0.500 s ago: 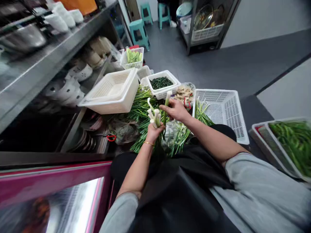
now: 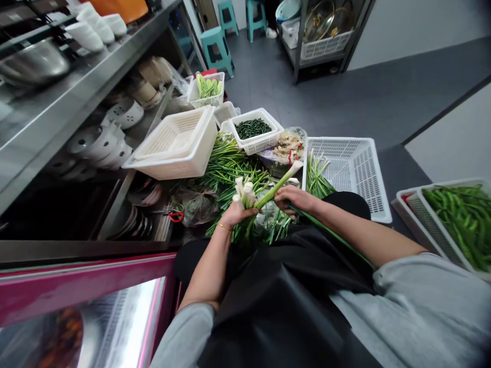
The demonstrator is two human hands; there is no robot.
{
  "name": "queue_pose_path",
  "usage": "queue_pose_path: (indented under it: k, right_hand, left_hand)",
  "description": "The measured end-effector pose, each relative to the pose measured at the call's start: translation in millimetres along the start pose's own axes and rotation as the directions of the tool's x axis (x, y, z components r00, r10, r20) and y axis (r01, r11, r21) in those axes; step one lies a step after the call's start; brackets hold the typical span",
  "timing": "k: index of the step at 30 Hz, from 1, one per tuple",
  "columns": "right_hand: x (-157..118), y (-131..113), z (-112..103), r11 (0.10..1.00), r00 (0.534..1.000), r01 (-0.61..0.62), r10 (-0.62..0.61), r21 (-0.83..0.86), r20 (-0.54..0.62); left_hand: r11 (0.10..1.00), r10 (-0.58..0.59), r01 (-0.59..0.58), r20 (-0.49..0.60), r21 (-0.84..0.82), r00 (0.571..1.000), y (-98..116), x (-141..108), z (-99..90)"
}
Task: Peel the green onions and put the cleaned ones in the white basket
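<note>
My left hand [image 2: 238,213] is closed round a bunch of green onions [image 2: 245,192], white ends up. One thick green onion [image 2: 276,186] slants up to the right from that hand, its white end above my right hand [image 2: 293,199]. My right hand is closed on green leaves, which trail back along my right forearm. Below and beyond my hands lies a heap of green onions [image 2: 226,166]. More green onions [image 2: 317,176] rest in the left side of a white basket [image 2: 355,168] at the right.
Nested white tubs [image 2: 203,153] stand left of the heap. Beyond it are a basket of dark green peppers [image 2: 253,129] and a bag of pale roots [image 2: 289,145]. Red-handled scissors [image 2: 176,216] lie left. Baskets of long green peppers [image 2: 460,214] stand right; a steel shelf [image 2: 88,82] runs along the left.
The single onion has tipped from nearly upright to a rightward slant. My right hand has moved down and right, drawing leaves toward my body. My left hand has shifted slightly left and down.
</note>
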State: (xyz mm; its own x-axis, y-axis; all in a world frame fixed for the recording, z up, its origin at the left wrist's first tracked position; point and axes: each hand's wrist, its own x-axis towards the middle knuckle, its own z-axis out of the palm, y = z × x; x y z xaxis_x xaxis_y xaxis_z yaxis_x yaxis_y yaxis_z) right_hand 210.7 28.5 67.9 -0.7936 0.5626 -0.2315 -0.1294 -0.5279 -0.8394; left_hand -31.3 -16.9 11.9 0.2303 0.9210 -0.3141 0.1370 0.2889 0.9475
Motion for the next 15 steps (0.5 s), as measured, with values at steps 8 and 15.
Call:
queue_pose_path:
  k: [8, 15]
  right_hand:
    - [-80, -102, -35, 0.819, 0.711, 0.427, -0.566, -0.383, -0.418]
    - [49, 7, -47, 0.610, 0.956, -0.052, -0.198, -0.791, -0.215]
  left_hand:
    - [0.989, -0.052, 0.018, -0.222, -0.150, 0.974, -23, -14, -28.0]
    - [0.968, -0.079, 0.021, -0.227, -0.250, 0.971, -19, -12, -27.0]
